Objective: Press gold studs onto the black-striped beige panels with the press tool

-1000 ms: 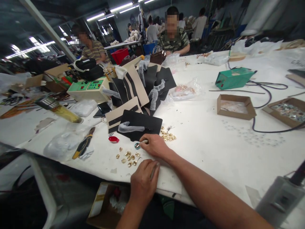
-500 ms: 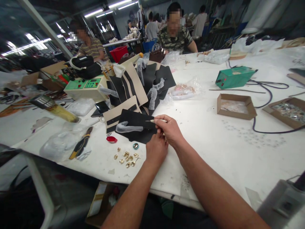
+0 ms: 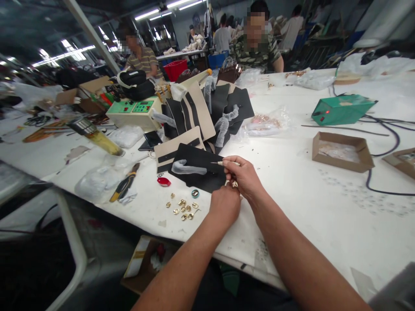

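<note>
My right hand (image 3: 241,172) pinches a thin pointed tool with a pale handle (image 3: 220,163); its needle-like tip points left over a black panel (image 3: 197,157). Just below and touching it, my left hand (image 3: 226,202) is closed, with a gold metal fitting (image 3: 234,184) showing at its fingertips; the fingers are mostly hidden. A crumpled translucent strip (image 3: 188,168) lies across the black panel. To the left of my left hand are several loose gold fittings (image 3: 183,209), a small round teal-rimmed piece (image 3: 195,193) and a red oval piece (image 3: 164,182).
Beyond the panel sits a pile of black and beige pieces (image 3: 202,112). Yellow-handled pliers (image 3: 125,183) and a bottle (image 3: 97,137) are at left. A cardboard tray (image 3: 343,157) and green box device (image 3: 343,110) with cables stand at right. A person (image 3: 256,47) sits across the table.
The camera view has turned left, so the whole scene sits further right. Both hands stay together beside the black panel, with the pointed tool still in my right hand.
</note>
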Motion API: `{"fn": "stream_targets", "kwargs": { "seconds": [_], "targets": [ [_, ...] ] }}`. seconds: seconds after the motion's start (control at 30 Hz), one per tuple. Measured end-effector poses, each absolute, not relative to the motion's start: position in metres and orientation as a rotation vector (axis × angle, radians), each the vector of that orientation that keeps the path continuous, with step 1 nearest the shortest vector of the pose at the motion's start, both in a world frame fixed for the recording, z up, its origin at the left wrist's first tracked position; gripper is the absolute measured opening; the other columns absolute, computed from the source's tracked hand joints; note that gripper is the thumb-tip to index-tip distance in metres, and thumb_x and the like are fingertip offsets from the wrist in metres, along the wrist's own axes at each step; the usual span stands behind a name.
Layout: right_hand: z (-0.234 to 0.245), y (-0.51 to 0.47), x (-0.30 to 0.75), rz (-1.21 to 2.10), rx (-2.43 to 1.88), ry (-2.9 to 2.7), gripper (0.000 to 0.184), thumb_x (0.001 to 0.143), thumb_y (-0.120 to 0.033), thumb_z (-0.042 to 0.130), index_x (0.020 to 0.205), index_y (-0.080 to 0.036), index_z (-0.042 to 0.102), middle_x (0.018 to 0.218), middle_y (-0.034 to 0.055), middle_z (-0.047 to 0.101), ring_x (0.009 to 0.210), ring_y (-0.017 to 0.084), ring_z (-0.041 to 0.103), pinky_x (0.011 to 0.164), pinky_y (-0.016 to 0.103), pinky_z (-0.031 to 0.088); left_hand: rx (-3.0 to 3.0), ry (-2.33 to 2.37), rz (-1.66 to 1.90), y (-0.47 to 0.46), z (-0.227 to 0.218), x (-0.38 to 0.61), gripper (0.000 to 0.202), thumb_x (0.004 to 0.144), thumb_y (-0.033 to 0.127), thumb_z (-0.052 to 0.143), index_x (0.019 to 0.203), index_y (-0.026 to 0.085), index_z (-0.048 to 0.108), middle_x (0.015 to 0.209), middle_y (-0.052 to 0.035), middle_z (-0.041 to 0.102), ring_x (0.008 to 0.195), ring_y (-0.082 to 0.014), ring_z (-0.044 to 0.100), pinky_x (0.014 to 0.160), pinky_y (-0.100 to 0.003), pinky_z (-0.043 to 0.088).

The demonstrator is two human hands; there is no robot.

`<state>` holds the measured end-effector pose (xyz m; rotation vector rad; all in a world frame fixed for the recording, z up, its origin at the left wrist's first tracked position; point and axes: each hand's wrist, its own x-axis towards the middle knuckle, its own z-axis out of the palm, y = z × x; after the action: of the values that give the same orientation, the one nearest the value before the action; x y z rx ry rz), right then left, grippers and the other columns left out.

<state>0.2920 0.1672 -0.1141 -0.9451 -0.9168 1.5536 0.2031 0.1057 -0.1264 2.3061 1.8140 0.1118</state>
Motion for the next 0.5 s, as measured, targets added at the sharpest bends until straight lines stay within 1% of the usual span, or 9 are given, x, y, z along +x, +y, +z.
{"fn": "stream_targets", "kwargs": {
  "seconds": [0.1, 0.17, 0.23, 0.33, 0.43, 0.5],
  "targets": [
    [-0.115, 0.166, 0.29, 1.555, -0.941, -0.935, 0.033, 0.074, -0.041, 0.085, 0.095, -0.019, 0.073, 0.066, -0.0036, 0.064, 0.05, 0.008, 0.053, 0.044, 0.018, 0.035, 2.321, 1.771, 0.093, 0.095, -0.124, 0.202, 0.023, 0.098, 0.026, 0.063, 0.114, 0.013, 0.075, 0.117, -0.0212, 0.073, 0.106, -0.0344, 0.071, 0.083, -0.042, 0.059],
    [-0.116, 0.164, 0.289, 1.56, -0.946, -0.945, 0.033, 0.074, -0.041, 0.085, 0.094, -0.019, 0.073, 0.066, -0.0036, 0.064, 0.05, 0.008, 0.053, 0.044, 0.018, 0.035, 2.317, 1.758, 0.093, 0.093, -0.125, 0.2, 0.022, 0.098, 0.026, 0.065, 0.111, 0.013, 0.075, 0.117, -0.0212, 0.073, 0.105, -0.0343, 0.072, 0.082, -0.042, 0.059],
    [-0.117, 0.163, 0.287, 1.567, -0.959, -0.957, 0.033, 0.074, -0.041, 0.086, 0.095, -0.019, 0.074, 0.067, -0.0034, 0.064, 0.05, 0.008, 0.054, 0.044, 0.018, 0.035, 2.315, 1.737, 0.108, 0.095, -0.127, 0.197, 0.022, 0.098, 0.026, 0.063, 0.111, 0.012, 0.076, 0.111, -0.0205, 0.074, 0.1, -0.0337, 0.073, 0.08, -0.042, 0.059],
    [-0.118, 0.163, 0.286, 1.575, -0.972, -0.947, 0.034, 0.073, -0.04, 0.087, 0.095, -0.018, 0.073, 0.066, -0.0035, 0.064, 0.05, 0.008, 0.054, 0.045, 0.018, 0.036, 2.339, 1.672, 0.158, 0.1, -0.133, 0.19, 0.024, 0.101, 0.024, 0.055, 0.11, 0.013, 0.076, 0.106, -0.0181, 0.076, 0.095, -0.0314, 0.074, 0.079, -0.04, 0.058],
    [-0.118, 0.163, 0.285, 1.575, -0.962, -0.926, 0.035, 0.071, -0.039, 0.089, 0.095, -0.018, 0.073, 0.065, -0.0038, 0.064, 0.049, 0.008, 0.054, 0.045, 0.019, 0.036, 2.363, 1.62, 0.238, 0.098, -0.137, 0.183, 0.028, 0.103, 0.023, 0.049, 0.104, 0.014, 0.076, 0.108, -0.0172, 0.075, 0.098, -0.0307, 0.073, 0.08, -0.04, 0.057],
    [-0.119, 0.163, 0.285, 1.577, -0.955, -0.928, 0.035, 0.071, -0.039, 0.089, 0.095, -0.018, 0.073, 0.065, -0.0038, 0.063, 0.049, 0.008, 0.053, 0.045, 0.019, 0.036, 2.365, 1.617, 0.289, 0.09, -0.136, 0.179, 0.029, 0.103, 0.024, 0.048, 0.099, 0.015, 0.075, 0.109, -0.0162, 0.074, 0.1, -0.0294, 0.072, 0.081, -0.039, 0.056]
  ]
}}
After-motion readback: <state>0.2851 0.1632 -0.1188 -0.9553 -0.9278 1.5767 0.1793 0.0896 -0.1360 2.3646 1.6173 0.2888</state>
